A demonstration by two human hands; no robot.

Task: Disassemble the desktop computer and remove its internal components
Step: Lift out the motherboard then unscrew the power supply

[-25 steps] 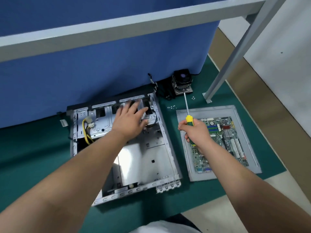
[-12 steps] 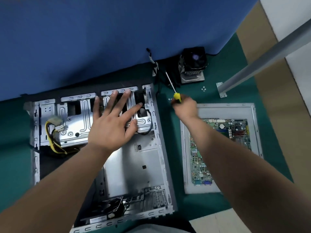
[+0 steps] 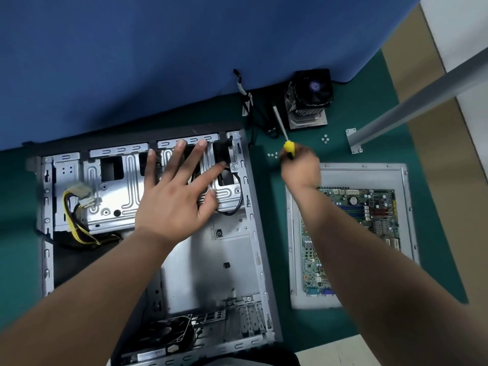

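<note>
We now have our left hand [image 3: 174, 199] spread flat, fingers straight and apart, over the metal drive cage [image 3: 118, 191] at the far end of the open computer case [image 3: 253, 233], holding nothing; a second ago it was only reaching in there. Our right hand [image 3: 299, 167] has carried the screwdriver [image 3: 284, 133] off the circuit board [image 3: 369, 215] toward the far edge of the green mat [image 3: 369, 143], fingers curled round the yellow handle (blurred, so the exact grip is unclear). We judge the board stage finished, since it lies on its tray [image 3: 406, 207] right of the case, with the cooling fan [image 3: 309, 99] and loose screws [image 3: 325, 139] beyond; the cage looks next.
</note>
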